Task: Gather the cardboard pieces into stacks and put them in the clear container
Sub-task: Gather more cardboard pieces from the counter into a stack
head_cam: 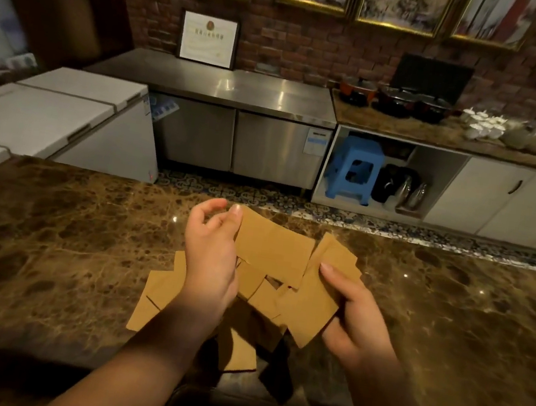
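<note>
Right hand (351, 321) has a cardboard piece (309, 306) pinched, thumb lying on its top face and the other fingers curled beneath it, the sheet tilted and lifted off the counter. Left hand (209, 256) is up beside it, fingers loosely curled; its thumb touches the edge of a second cardboard sheet (272, 250), but whether it truly grips that sheet I cannot tell. Between and under the two hands sits a loose pile of cardboard pieces (261, 291), overlapping at all angles, with more pieces (157, 297) fanned out flat to the left, partly hidden by the left forearm, and another one (238, 353) lying nearer the body in shadow. All of it rests on a brown marble counter (45, 257). At the bottom edge there is a dim dark rim with a scrap of cardboard in it, too dark to identify. Beyond the counter, a patterned tile floor, then white chest freezers (48, 117) to the left, a steel cabinet (236, 122) in the middle, a blue stool (355, 168) tucked in an open shelf, and pots (395, 98) and white cups (482, 124) on the far worktop against a brick wall.
</note>
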A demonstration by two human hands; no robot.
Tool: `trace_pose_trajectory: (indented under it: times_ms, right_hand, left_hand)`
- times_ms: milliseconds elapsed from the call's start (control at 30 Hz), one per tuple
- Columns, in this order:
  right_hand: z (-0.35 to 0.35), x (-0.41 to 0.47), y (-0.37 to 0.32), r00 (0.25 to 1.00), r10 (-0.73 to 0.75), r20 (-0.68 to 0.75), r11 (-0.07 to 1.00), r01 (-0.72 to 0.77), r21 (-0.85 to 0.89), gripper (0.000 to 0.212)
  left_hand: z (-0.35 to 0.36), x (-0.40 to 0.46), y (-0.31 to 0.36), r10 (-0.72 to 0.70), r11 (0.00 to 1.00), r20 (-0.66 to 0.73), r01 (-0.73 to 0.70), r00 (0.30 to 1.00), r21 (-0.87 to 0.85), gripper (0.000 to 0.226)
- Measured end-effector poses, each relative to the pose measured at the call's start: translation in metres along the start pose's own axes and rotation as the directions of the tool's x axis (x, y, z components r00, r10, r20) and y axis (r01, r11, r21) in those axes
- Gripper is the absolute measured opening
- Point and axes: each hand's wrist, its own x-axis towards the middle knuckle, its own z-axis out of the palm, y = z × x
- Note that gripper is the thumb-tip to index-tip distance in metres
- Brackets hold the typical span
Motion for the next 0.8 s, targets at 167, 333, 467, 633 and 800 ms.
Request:
trace_pose_trajectory:
  times_ms: [167, 333, 467, 633, 800]
  right_hand:
    - [0.014, -0.011, 0.006, 0.994, -0.112, 0.018, 0.989, 0.11, 0.102, 0.051]
    - [0.02, -0.006, 0.003, 0.967, -0.201, -0.157, 0.968, 0.172, -0.182, 0.041]
    - [0.011, -0.007, -0.034, 0.979, -0.191, -0.068, 0.9, 0.147, -0.411, 0.027]
    - [0.022, 0.0, -0.04, 0.991, -0.019, 0.132, 0.781, 0.097, -0.617, 0.026]
    - [0.022, 0.003, -0.031, 0.993, -0.108, 0.054, 0.917, 0.12, -0.381, 0.031]
  left_hand:
    - [0.0, 0.0, -0.003, 0.069, 0.997, -0.133, -0.071, 0.989, -0.008, 0.015]
    - [0.0, -0.012, -0.003, -0.027, 0.997, -0.004, 0.027, 1.0, 0.076, 0.015]
    - [-0.02, -0.002, 0.017, -0.414, 0.907, 0.438, 0.32, 0.798, 0.276, 0.045]
    - [-0.021, -0.003, 0.014, -0.719, 0.687, 0.484, 0.403, 0.499, 0.606, 0.05]
    - [-0.02, -0.012, -0.005, -0.477, 0.862, 0.444, 0.306, 0.759, 0.403, 0.028]
